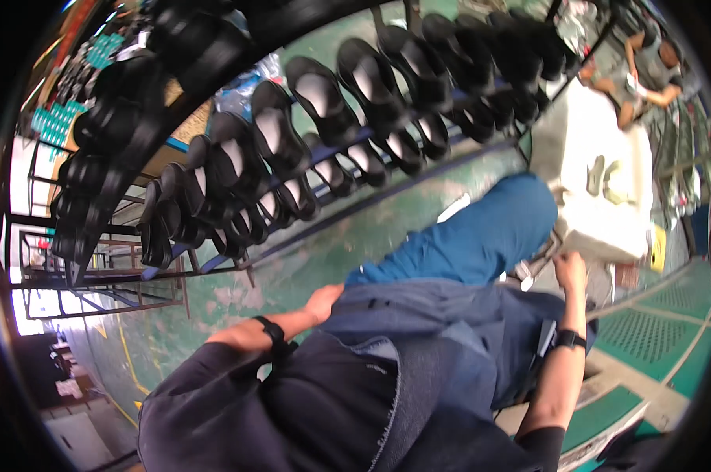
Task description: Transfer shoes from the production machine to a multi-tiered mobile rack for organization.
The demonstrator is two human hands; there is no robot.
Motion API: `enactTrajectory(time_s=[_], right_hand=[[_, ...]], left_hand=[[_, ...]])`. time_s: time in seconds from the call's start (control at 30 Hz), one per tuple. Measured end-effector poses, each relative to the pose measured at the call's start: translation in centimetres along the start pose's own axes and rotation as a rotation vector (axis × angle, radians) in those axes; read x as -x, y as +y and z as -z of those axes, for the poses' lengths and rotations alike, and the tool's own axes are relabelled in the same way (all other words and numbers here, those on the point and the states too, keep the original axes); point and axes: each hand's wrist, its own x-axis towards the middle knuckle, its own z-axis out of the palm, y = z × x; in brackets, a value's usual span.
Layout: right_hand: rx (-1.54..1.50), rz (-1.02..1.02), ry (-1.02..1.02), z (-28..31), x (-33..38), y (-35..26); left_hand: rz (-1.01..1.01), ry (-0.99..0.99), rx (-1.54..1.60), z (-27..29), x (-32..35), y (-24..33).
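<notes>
My left hand (326,302) rests against my thigh at the edge of a dark blue apron (434,311). Its fingers are tucked at the cloth and mostly out of sight. On the other side, my right hand (572,272) is closed, knuckles up, just below the near corner of a white-covered table (599,224). What its fingers hold, if anything, I cannot make out. A metal part (527,275) lies between that hand and my blue trouser leg (481,228). Two shoe-shaped pieces (597,175) lie on the table.
Long racks of black shoes (320,98) stretch across the far side and left. A person (642,79) sits beyond the white table. Green perforated mats (642,338) lie at right, and a yellow object (658,246) stands by the table. Yellow lines mark the green floor (127,338).
</notes>
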Motion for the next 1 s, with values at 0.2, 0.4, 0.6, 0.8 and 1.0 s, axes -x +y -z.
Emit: enactTrajectory(time_s=[0.2,0.4,0.6,0.8,1.0], right_hand=[[-0.04,0.028,-0.005,-0.8,-2.4,5.4],[-0.04,0.046,0.128,3.6,-4.0,9.4],[0.131,0.101,0.225,8.3,-4.3,2.7],[0.114,0.049,0.147,2.1,-7.6,9.5],[0.122,0.051,0.157,2.8,-7.8,13.1]], left_hand=[[0.07,-0.021,0.024,1.6,-0.1,3.8],[-0.015,0.012,-0.026,-3.1,-1.4,-3.3],[-0.151,-0.145,0.088,-0.8,-0.7,-3.3],[-0.039,-0.134,-0.22,0.8,-0.5,-1.3],[0.024,-0.09,-0.225,0.5,-0.4,1.9]])
